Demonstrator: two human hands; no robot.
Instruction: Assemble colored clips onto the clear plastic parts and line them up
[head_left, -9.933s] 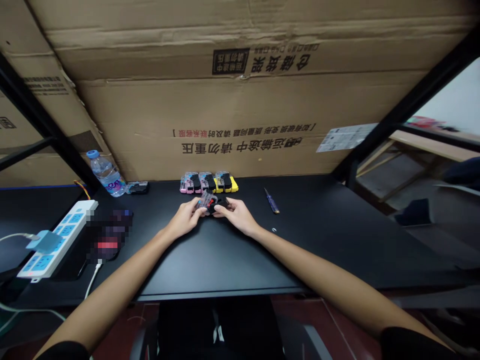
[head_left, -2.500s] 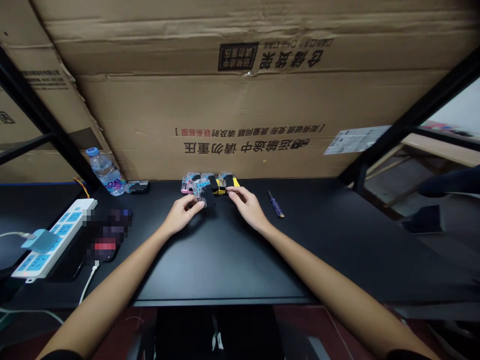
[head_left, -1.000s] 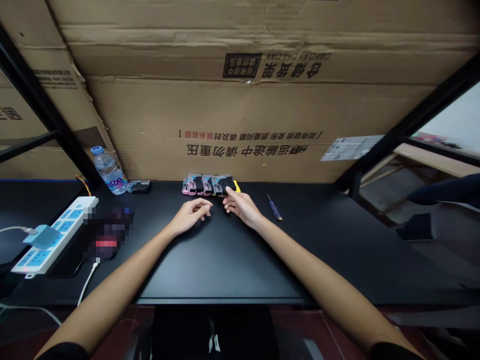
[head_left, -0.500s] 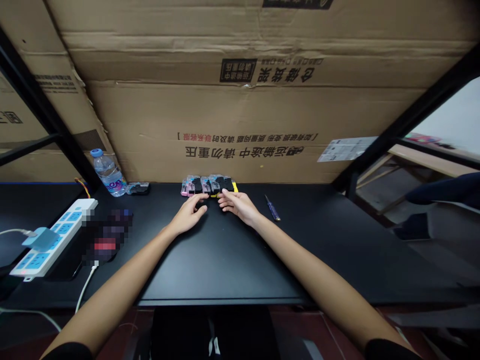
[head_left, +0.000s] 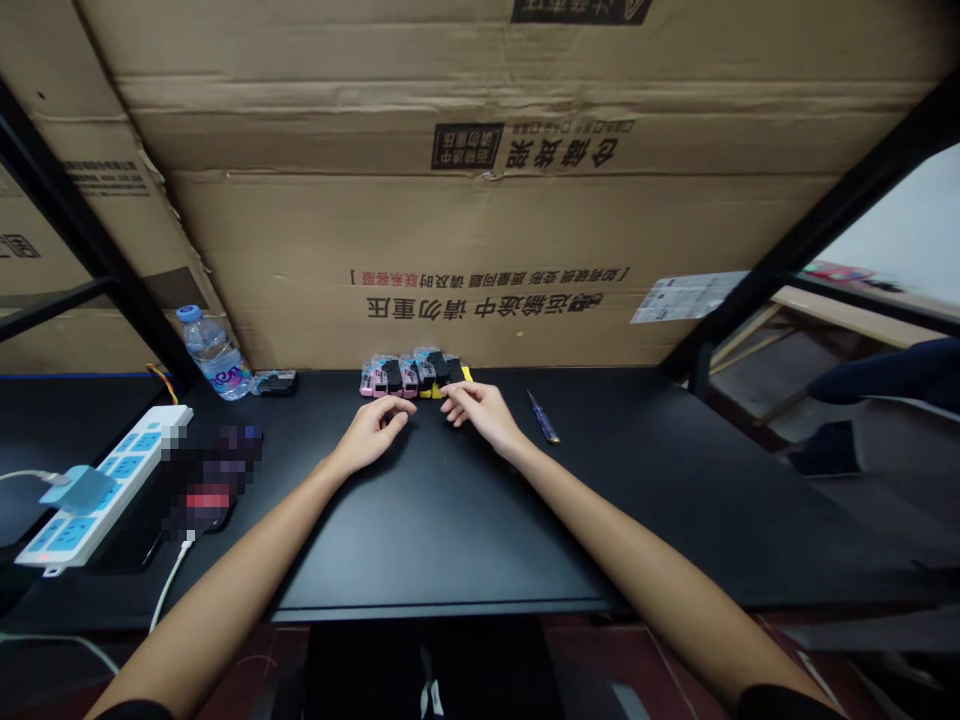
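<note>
A row of small clear-wrapped cartridges in pink and black [head_left: 387, 374] and in black and yellow [head_left: 432, 372] lies at the back of the black table, against the cardboard. My left hand [head_left: 373, 430] rests just in front of the pink ones, fingers curved, thumb apart, holding nothing. Near the yellow end of the row is my right hand [head_left: 482, 412]. Its fingers are loosely bent and apart with nothing seen in them; whether the fingertips touch a cartridge I cannot tell. A screwdriver [head_left: 543, 418] with a blue handle lies to the right of that hand.
On the left stand a water bottle [head_left: 214, 352], another wrapped cartridge [head_left: 275, 383], a white power strip [head_left: 112, 480] with a blue charger [head_left: 82, 490], and a phone [head_left: 214, 485] on a white cable. Cardboard [head_left: 420, 230] walls the back; black metal posts [head_left: 795, 240] frame both sides.
The view has shifted slightly. My left hand has drawn back a little from the row with its fingers more curved. The middle cartridges sit slightly differently; my right hand has barely moved.
</note>
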